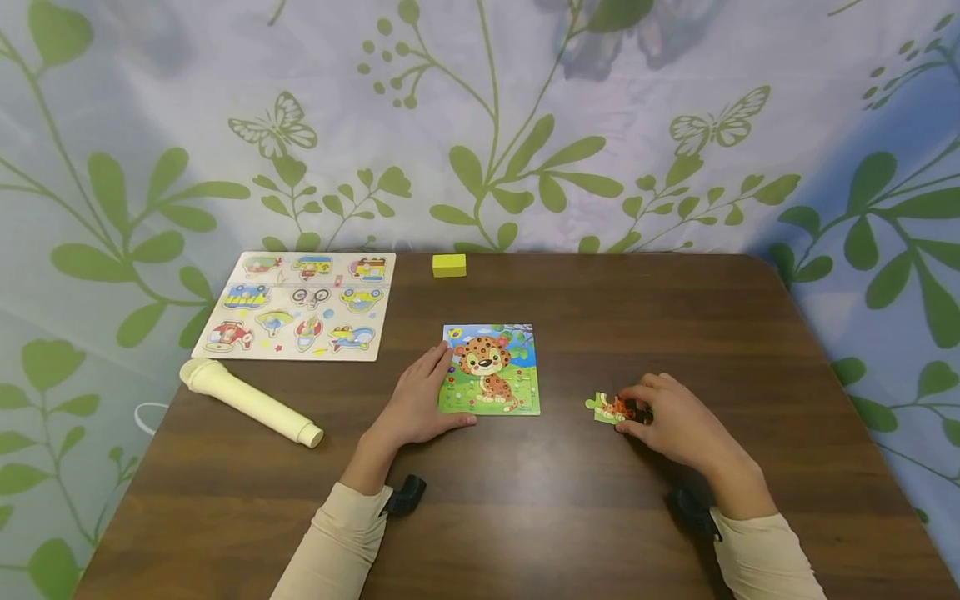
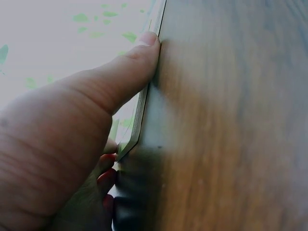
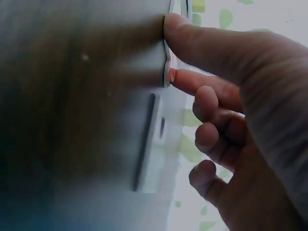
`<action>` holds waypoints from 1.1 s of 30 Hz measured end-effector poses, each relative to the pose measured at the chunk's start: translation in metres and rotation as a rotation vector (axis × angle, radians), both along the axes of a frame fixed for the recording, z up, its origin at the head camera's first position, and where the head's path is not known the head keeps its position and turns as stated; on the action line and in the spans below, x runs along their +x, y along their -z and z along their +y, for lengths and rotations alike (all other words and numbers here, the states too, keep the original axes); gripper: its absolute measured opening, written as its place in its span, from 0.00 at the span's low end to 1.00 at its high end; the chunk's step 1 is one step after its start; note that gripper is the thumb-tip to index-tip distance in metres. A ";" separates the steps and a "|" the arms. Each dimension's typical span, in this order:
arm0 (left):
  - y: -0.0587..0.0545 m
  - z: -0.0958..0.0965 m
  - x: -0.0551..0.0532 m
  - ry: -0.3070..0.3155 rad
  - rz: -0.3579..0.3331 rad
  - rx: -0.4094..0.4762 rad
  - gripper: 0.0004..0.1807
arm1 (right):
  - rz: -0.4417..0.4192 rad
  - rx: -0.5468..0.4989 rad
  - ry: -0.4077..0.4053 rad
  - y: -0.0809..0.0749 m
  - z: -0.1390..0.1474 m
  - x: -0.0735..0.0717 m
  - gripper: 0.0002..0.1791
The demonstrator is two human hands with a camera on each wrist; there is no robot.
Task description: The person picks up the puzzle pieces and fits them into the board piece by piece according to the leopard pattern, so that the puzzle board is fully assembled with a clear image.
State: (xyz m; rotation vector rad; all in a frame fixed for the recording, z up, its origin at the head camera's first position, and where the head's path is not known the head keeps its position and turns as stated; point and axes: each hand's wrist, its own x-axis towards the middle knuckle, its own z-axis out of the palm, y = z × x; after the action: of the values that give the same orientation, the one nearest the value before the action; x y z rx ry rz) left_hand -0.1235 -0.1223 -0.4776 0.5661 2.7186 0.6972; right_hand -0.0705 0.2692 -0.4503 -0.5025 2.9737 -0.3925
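Note:
A square picture puzzle (image 1: 491, 371) showing a spotted leopard cub on grass lies flat on the table. My left hand (image 1: 420, 400) rests at its lower left corner, thumb stretched along the near edge and fingers along the left side. In the left wrist view, the thumb (image 2: 115, 77) presses on the board's edge (image 2: 139, 113). To the right of the puzzle, my right hand (image 1: 678, 421) pinches a jigsaw piece (image 1: 606, 410) with green and orange spotted print. Its thumb and index finger hold the piece (image 3: 168, 67) in the right wrist view; the other fingers (image 3: 207, 134) are curled free.
A wooden peg board (image 1: 292, 312) with vehicle shapes lies at the back left. In front of it is a cream toy microphone (image 1: 251, 402). One yellow block (image 1: 449, 266) sits near the back edge. Behind the brown table (image 1: 525, 500) hangs a leaf-patterned cloth (image 1: 525, 125).

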 end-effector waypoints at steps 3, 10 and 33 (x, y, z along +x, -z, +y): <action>0.000 -0.001 0.000 -0.004 0.014 0.001 0.62 | 0.035 0.054 -0.051 -0.004 -0.008 -0.004 0.20; -0.004 -0.002 0.001 -0.016 -0.008 0.008 0.62 | 0.098 0.024 -0.194 -0.011 -0.064 -0.024 0.21; -0.004 0.005 0.002 -0.030 0.027 0.042 0.46 | 0.067 0.125 -0.270 -0.008 -0.155 -0.051 0.17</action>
State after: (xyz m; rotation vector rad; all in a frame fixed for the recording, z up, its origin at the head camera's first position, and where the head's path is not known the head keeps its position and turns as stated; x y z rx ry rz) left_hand -0.1214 -0.1173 -0.4734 0.5500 2.7484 0.7611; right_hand -0.1219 0.1141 -0.4428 -0.9030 2.9106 -0.1665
